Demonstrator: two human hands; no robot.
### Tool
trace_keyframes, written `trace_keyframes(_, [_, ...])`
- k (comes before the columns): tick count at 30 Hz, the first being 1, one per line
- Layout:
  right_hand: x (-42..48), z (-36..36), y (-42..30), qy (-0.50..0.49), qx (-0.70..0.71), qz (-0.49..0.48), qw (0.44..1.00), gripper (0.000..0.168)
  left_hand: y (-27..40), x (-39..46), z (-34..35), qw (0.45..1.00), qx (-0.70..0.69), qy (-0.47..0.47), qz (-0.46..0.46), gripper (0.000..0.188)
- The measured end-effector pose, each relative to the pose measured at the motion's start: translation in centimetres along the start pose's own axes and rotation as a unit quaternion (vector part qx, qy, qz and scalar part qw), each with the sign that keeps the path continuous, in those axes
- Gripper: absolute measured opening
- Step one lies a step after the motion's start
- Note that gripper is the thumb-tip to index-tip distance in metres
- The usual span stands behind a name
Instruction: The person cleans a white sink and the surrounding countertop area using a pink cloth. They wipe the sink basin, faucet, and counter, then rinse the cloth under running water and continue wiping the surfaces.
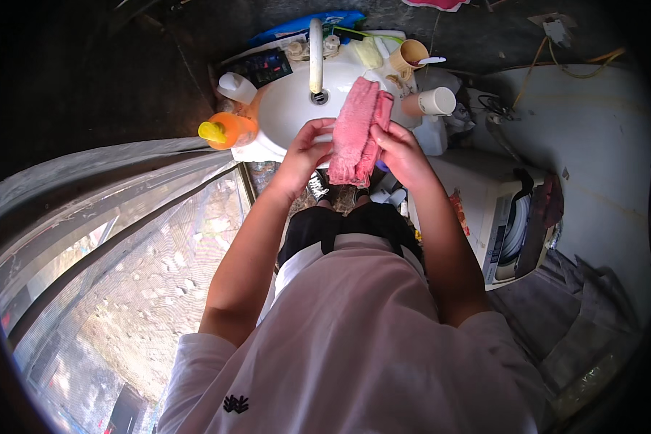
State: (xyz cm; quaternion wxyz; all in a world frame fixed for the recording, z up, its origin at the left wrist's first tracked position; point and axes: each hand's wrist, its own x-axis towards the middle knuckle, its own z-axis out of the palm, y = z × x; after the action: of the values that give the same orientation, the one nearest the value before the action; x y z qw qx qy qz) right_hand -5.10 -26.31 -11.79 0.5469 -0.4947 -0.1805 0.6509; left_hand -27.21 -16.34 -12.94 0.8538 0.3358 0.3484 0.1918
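Note:
A folded pink towel (355, 130) is held up between my two hands, over the front edge of a white washbasin (282, 103). My left hand (309, 146) grips its left edge, with the fingers partly behind the cloth. On the right edge, the thumb of my right hand (400, 149) presses on the front and the other fingers are mostly hidden. Beyond the towel, a white curved faucet (316, 59) reaches over the basin's drain (319, 97).
An orange bottle with a yellow cap (228, 131) and a white bottle (237, 88) stand at the basin's left. A tan cup (409, 54) and a pinkish bottle with a white lid (431, 102) are at its right. A washing machine (483, 217) stands right, a mesh screen (157, 260) left.

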Motion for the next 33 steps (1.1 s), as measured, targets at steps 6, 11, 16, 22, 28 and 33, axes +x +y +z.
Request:
trace_keyframes(6, [-0.4, 1.5, 0.9, 0.025, -0.115, -0.019, 0.993, 0.032, -0.7, -0.5, 2.2, 0.990, 0.106, 0.006, 0.091, 0.051])
trace_keyframes(11, [-1.5, 1.1, -0.5, 0.076, 0.041, -0.031, 0.996, 0.032, -1.4, -0.3, 0.2, 0.983, -0.172, 0.053, 0.019, 0.034])
trace_keyframes(16, [-1.1, -0.2, 0.7, 0.178, -0.394, -0.098, 0.896, 0.031, -1.1, -0.6, 1.5, 0.997, -0.004, 0.074, 0.038, 0.041])
trace_keyframes(22, [-1.4, 4.0, 0.1, 0.135, -0.280, -0.134, 0.941, 0.046, -0.7, -0.8, 5.9, 0.970, 0.180, -0.062, 0.151, 0.079])
trace_keyframes(28, [-1.3, 2.7, -1.7, 0.089, -0.364, -0.191, 0.907, 0.054, -0.7, 0.2, 6.4, 0.990, 0.041, -0.018, 0.132, 0.060])
trace_keyframes(33, [-0.4, 1.0, -3.9, 0.085, -0.417, -0.224, 0.877, 0.049, 0.2, 1.7, 8.7, 0.992, -0.093, 0.037, 0.081, 0.050])
